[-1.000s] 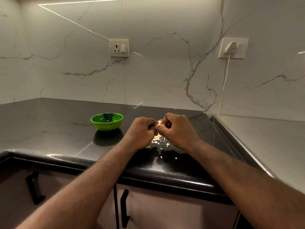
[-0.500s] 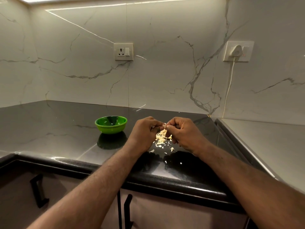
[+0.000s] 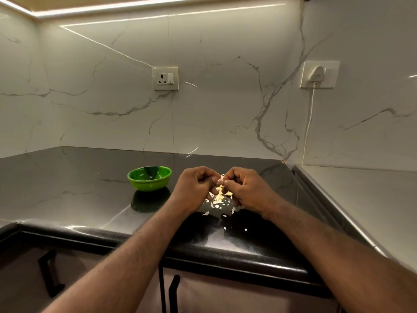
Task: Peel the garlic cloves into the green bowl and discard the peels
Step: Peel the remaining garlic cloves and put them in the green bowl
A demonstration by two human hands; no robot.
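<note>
Left hand (image 3: 194, 192) and right hand (image 3: 249, 190) pinch what looks like a garlic clove (image 3: 220, 180) above loose peels (image 3: 219, 199) on the worktop (image 3: 79, 188); the green bowl (image 3: 149, 185) stands leftward, nearer the left hand.

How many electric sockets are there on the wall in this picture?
2. The left socket is on the back wall above the green bowl, with nothing plugged in. The right socket is further right, holding a white plug. None appears hidden.

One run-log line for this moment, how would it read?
peeling | left hand, right hand pinch garlic clove | peels on countertop | green bowl apart
</note>
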